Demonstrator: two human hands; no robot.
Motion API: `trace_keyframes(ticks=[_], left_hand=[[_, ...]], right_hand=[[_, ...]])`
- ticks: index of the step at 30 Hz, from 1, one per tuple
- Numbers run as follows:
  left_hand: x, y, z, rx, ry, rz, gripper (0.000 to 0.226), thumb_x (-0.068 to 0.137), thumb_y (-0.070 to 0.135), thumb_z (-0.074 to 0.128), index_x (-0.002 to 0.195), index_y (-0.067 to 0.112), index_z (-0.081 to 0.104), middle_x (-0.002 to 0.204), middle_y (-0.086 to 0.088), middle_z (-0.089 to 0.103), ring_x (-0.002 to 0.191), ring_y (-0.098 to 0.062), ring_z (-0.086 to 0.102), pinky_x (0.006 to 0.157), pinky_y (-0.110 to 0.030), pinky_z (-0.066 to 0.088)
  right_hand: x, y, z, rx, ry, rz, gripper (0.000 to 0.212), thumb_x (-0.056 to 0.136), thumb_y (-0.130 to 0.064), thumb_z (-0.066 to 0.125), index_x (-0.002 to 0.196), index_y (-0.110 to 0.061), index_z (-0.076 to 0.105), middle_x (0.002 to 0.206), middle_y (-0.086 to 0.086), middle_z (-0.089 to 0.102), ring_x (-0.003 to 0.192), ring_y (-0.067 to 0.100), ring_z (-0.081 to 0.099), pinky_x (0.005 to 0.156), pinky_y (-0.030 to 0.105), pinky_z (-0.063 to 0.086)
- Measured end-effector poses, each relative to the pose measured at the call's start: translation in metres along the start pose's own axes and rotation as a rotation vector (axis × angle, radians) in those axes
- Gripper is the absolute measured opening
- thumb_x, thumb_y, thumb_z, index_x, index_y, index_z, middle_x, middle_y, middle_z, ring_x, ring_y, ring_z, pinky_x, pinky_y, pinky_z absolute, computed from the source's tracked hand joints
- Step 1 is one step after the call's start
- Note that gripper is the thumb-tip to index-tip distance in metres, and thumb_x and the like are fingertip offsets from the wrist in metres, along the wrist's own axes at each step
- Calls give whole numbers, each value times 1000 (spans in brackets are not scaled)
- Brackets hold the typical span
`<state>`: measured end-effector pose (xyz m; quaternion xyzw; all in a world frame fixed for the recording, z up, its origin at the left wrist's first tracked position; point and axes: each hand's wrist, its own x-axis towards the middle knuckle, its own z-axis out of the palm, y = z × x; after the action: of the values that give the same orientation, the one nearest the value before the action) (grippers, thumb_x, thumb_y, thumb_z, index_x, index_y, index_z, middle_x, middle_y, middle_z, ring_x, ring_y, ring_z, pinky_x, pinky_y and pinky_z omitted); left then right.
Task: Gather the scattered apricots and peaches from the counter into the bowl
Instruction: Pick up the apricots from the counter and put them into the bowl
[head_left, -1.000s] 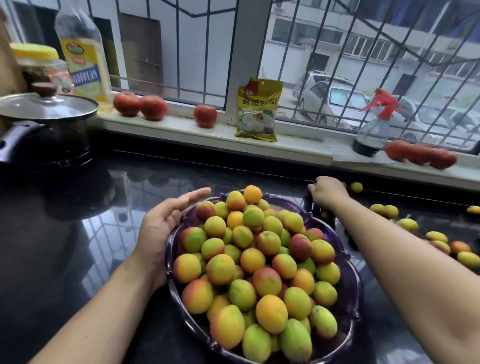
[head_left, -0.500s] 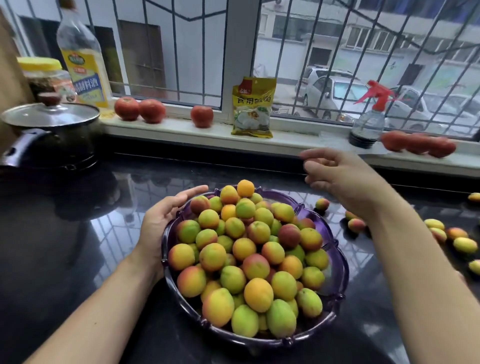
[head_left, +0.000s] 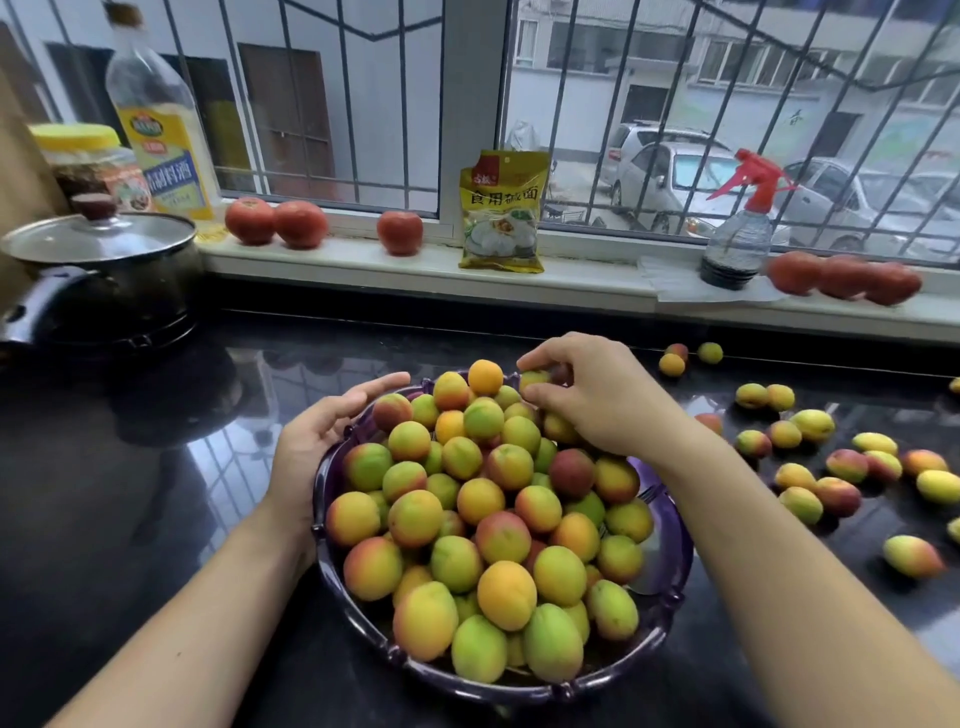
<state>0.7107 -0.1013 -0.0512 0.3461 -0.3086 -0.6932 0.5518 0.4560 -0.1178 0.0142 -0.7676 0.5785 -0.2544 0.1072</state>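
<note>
On the tabletop: a dark, shiny tabletop holds a purple bowl piled high with apricots and peaches.
Right hand: the right hand is over the far side of the pile, its fingers curled round a small fruit.
Left hand: the left hand rests on the bowl's left rim, fingers straight and a little apart.
Loose fruit: many loose fruits lie scattered right of the bowl, some touching, some apart.
Left side: a black pot with a glass lid sits far left, well apart from the bowl.
Window sill: red tomatoes, a yellow packet, a spray bottle, a big oil bottle and a jar.
Open room: bare tabletop between pot and bowl.
Outside: window bars, parked cars.
</note>
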Motion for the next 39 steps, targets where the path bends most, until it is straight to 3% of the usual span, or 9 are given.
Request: trace_keyframes(ticks=[4,9,12,15,19,26,30,35,39], left_hand=[[-1,1,0,19,1,8,58,91,29,48,141,3,63,137,-29,65,129,-46,62,97,-54,58],[0,1,1,36,-8,4,52,99,27,41,141,3,62,136,-28,66,115,-39,71,89,-48,63],[0,1,1,33,-9,-4,50,103,26,38,141,4,62,135,-27,67,110,-37,73,85,-46,65],[-1,1,2,19,-16,-10,57,93,28,46,142,4,62,138,-28,65,123,-42,67,90,-50,63],[-1,2,1,14,-9,-18,53,99,27,40,143,5,61,140,-28,64,128,-46,61,93,-52,60],[-1,1,0,32,8,-14,50,106,25,34,141,4,62,139,-28,64,129,-46,61,96,-52,58],[-1,1,1,28,3,-13,49,105,25,35,139,5,64,136,-27,66,125,-44,64,91,-49,62],[-2,2,2,23,2,-14,49,105,25,35,140,5,63,137,-27,66,127,-45,62,94,-51,60],[-1,2,1,15,12,-11,50,104,24,35,141,4,62,140,-30,63,131,-47,59,98,-52,57]], right_hand=[[1,3,-3,23,-10,43,25,95,-29,68,119,-24,73,110,-9,62,95,5,56,80,19,42],[1,4,-4,36,5,20,29,96,-31,66,124,-26,69,99,-18,60,87,0,55,75,16,41],[3,30,-28,192,195,157,19,97,-27,64,115,-30,72,87,-18,64,73,2,58,72,28,52],[0,78,-56,71,371,378,20,96,-16,62,107,-26,75,99,-2,73,88,14,64,88,32,51],[-9,119,-58,-202,146,642,21,93,-19,60,107,-28,74,110,8,72,96,27,64,88,34,53],[6,100,0,-343,-62,570,44,98,-22,55,142,-27,54,137,12,59,123,35,55,98,39,48],[3,111,16,-453,-11,568,28,96,-22,59,122,-23,65,122,9,66,111,34,61,90,40,52],[7,103,-16,165,49,476,13,87,-20,77,99,-18,72,87,1,71,69,11,61,70,27,47],[-9,71,-60,540,-24,306,19,89,-17,75,107,-24,74,99,0,75,84,14,69,75,29,51]])
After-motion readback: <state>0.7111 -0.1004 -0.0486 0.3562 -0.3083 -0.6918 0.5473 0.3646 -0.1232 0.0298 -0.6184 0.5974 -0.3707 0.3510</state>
